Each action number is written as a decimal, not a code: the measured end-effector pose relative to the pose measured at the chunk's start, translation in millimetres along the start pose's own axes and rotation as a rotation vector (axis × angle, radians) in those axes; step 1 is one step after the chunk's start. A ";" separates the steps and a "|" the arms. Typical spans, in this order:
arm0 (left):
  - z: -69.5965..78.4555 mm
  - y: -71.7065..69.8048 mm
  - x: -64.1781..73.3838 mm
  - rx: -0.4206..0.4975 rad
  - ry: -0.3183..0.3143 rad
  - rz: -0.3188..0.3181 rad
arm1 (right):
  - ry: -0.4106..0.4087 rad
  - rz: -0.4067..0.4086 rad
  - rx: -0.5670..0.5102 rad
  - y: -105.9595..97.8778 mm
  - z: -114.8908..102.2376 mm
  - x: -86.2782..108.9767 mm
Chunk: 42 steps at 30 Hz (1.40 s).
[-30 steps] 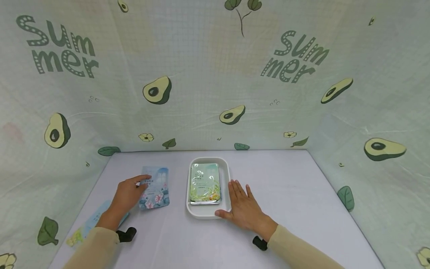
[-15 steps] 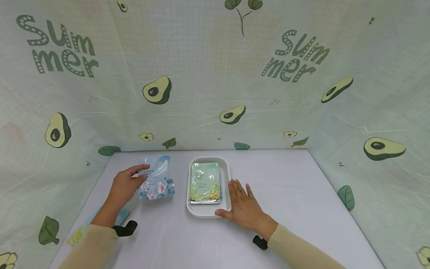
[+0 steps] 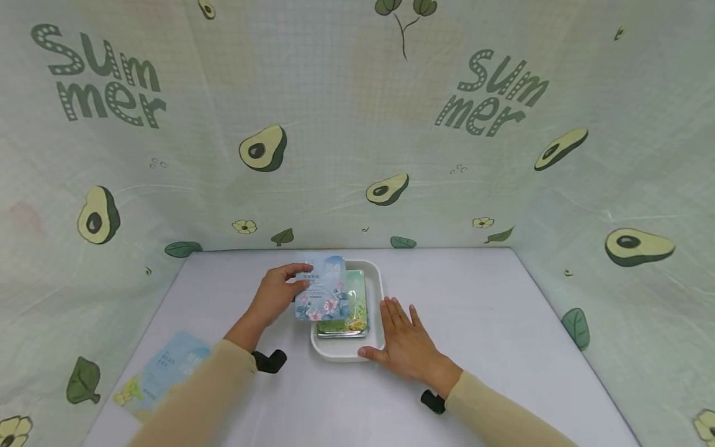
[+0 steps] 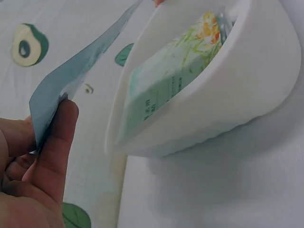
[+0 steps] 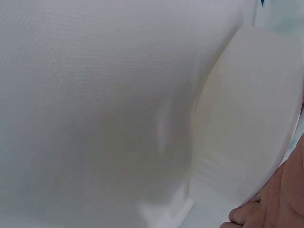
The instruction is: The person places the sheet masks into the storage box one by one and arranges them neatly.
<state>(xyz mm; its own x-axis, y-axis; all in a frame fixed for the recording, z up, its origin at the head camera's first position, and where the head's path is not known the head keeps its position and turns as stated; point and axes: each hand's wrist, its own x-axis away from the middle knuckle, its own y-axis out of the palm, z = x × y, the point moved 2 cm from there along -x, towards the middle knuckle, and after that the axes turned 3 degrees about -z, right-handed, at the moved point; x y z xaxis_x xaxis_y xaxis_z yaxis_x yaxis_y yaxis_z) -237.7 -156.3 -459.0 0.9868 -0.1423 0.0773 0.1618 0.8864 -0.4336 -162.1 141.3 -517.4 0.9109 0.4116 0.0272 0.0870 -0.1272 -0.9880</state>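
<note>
Between thumb and fingers, my left hand (image 3: 276, 292) pinches a flat blue packet (image 3: 324, 292) printed with pink flowers by its left edge. In the head view the packet overlaps the left side of a white oval-cornered tray (image 3: 339, 352). The left wrist view shows the packet (image 4: 61, 80) raised beside the tray wall (image 4: 256, 76). Inside the tray lies a stack of packets, a green one (image 3: 359, 304) with yellow and orange flowers on top, partly hidden by the blue one. My right hand (image 3: 410, 347) rests with straight fingers along the tray's right side, thumb at its near right corner.
Another light blue packet (image 3: 173, 366) with a yellow-green corner lies at the table's near left, partly under my left sleeve (image 3: 195, 397). A printed cloth (image 3: 335, 124) with avocados walls the back and sides of the white table (image 3: 491, 310).
My left hand has lifted the blue flowered packet off the table and carried it right, to over the tray's left side. The right hand and tray have stayed put.
</note>
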 end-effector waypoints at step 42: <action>26.7 50.1 -2.1 -0.541 0.039 0.090 | 0.007 0.013 -0.041 -1.0 -2.5 1.5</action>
<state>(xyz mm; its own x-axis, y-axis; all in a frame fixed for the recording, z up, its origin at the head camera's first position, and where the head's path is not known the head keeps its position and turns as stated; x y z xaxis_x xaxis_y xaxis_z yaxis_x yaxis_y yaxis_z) -231.9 -99.9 -456.9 0.9948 -0.1016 -0.0100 0.0472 0.5447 -0.8373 -159.8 139.8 -516.0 0.9150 0.4032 0.0155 0.0912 -0.1692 -0.9814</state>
